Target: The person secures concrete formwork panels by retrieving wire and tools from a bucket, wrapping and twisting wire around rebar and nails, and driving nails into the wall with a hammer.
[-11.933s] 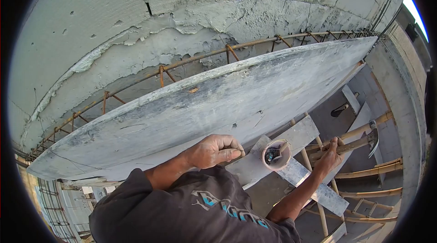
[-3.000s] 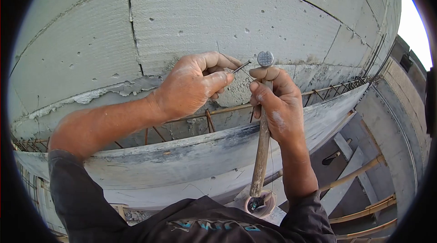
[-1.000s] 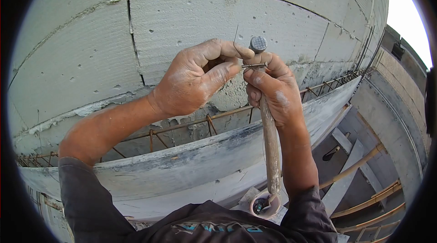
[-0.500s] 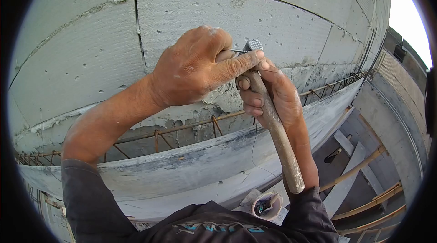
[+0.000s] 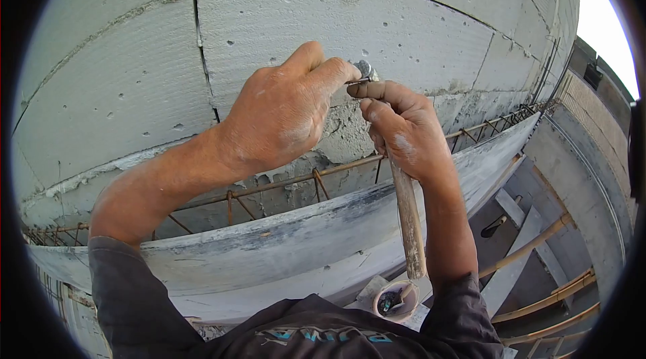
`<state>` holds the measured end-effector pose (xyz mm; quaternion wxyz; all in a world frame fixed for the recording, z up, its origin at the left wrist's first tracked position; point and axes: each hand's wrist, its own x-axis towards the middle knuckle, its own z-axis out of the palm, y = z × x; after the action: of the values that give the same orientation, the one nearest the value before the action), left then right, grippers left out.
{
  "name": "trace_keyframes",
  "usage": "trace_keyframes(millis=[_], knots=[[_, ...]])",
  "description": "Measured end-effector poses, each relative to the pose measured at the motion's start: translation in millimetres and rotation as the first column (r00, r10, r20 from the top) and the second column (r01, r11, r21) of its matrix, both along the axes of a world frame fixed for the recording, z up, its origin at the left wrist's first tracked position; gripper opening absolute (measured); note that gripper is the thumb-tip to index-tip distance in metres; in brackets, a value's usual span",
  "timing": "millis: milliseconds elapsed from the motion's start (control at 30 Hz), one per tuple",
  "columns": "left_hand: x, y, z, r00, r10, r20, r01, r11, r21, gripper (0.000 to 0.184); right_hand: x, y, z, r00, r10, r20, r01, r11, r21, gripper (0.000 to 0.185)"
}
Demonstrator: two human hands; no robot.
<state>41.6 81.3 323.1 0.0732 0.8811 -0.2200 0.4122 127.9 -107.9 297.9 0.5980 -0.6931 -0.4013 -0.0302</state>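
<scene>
While both bare hands are raised before the block wall [image 5: 282, 22], the right hand [image 5: 409, 133] has its grip closed around the upper handle of 1 hammer [image 5: 408, 224]. The hammer's head is up beside the left fingertips, and its wooden handle slants downward, with the butt just above the bucket in the view. The left hand [image 5: 286, 113] is bent at the wrist, back of the hand showing, its grip narrow at 1 slim dark nail [image 5: 361, 81] near the hammer head. Its thumb is hidden; whether that grip is closed on the nail cannot be determined. The right index finger extends toward the nail, with the thumb below it. Below the hands, 1 rusty reinforcing bar [image 5: 269, 188] with angled ties runs between the wall and a long grey panel [image 5: 269, 244], whose surface is stained dark along the upper edge. The bucket [image 5: 412, 305], pale and round, stands beyond the panel and holds dark items too small to identify. Bamboo poles [image 5: 528, 244] and boards are noted at lower right.
</scene>
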Motion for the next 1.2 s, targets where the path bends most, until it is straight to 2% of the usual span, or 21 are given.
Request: trace_keyframes(millis=[167, 367, 467, 567, 600, 633, 667, 700, 733, 800, 833, 933, 967, 1067, 1167, 1200], knots=[[5, -5, -7, 0.991, -0.086, -0.105, 0.066, 0.982, -0.175, 0.022, 2, -1, -2, 0.986, -0.074, 0.152, 0.081, 0.996, -0.041, 0.028], [10, -1, -7, 0.99, -0.053, -0.134, 0.04, 0.995, -0.096, 0.013, 1, -2, 0, 0.974, -0.096, 0.208, 0.121, 0.986, -0.115, 0.027], [11, 0, -7, 0.994, -0.028, -0.108, 0.026, 1.0, -0.017, 0.014, -1, -2, 2, 0.988, -0.099, 0.116, 0.119, 0.976, -0.183, 0.027], [17, 0, -13, 0.991, -0.084, -0.106, 0.069, 0.987, -0.146, 0.014, -13, -1, 9, 0.991, -0.135, 0.022, 0.136, 0.967, -0.215, 0.029], [15, -4, -13, 0.986, -0.105, -0.133, 0.072, 0.97, -0.232, 0.018, -9, 5, 0, 0.975, -0.187, 0.118, 0.202, 0.97, -0.132, 0.03], [16, -4, -16, 0.984, -0.151, -0.095, 0.119, 0.951, -0.287, 0.021, -12, 5, -1, 0.951, -0.27, 0.147, 0.29, 0.947, -0.137, 0.031], [12, -6, -13, 0.967, -0.205, -0.15, 0.139, 0.922, -0.362, 0.024, -3, 7, -10, 0.921, -0.298, 0.249, 0.322, 0.945, -0.06, 0.023], [8, -9, -9, 0.951, -0.217, -0.222, 0.126, 0.924, -0.362, 0.026, 2, 15, -13, 0.972, -0.218, 0.089, 0.216, 0.976, 0.032, 0.013], [1, -12, -3, 0.923, -0.249, -0.292, 0.105, 0.896, -0.432, 0.027, 7, 12, -16, 0.972, -0.203, 0.12, 0.195, 0.978, 0.07, 0.009], [5, -14, -8, 0.937, -0.286, -0.2, 0.173, 0.878, -0.447, 0.027, 18, 4, -26, 0.982, -0.161, 0.097, 0.149, 0.982, 0.118, 0.011], [6, -14, -7, 0.929, -0.319, -0.186, 0.207, 0.867, -0.453, 0.027, 37, 1, -35, 0.964, -0.167, 0.209, 0.145, 0.983, 0.116, 0.016], [-3, -16, -2, 0.926, -0.307, -0.22, 0.175, 0.865, -0.47, 0.028, 40, 3, -38, 0.977, -0.116, 0.178, 0.08, 0.977, 0.197, 0.02], [-9, -14, 0, 0.897, -0.329, -0.296, 0.146, 0.851, -0.504, 0.032, 46, 2, -41, 0.975, -0.129, 0.179, 0.093, 0.976, 0.196, 0.024], [5, -15, -8, 0.916, -0.318, -0.245, 0.175, 0.864, -0.472, 0.031, 42, -8, -31, 0.993, -0.048, 0.103, 0.037, 0.993, 0.11, 0.024], [9, -16, -16, 0.928, -0.328, -0.175, 0.227, 0.874, -0.43, 0.032, 69, -36, -45, 0.938, -0.235, -0.256, 0.232, 0.972, -0.043, 0.058], [10, -16, -18, 0.915, -0.363, -0.179, 0.259, 0.865, -0.429, 0.033, 63, -36, -42, 0.926, -0.251, -0.282, 0.247, 0.968, -0.053, 0.057]])
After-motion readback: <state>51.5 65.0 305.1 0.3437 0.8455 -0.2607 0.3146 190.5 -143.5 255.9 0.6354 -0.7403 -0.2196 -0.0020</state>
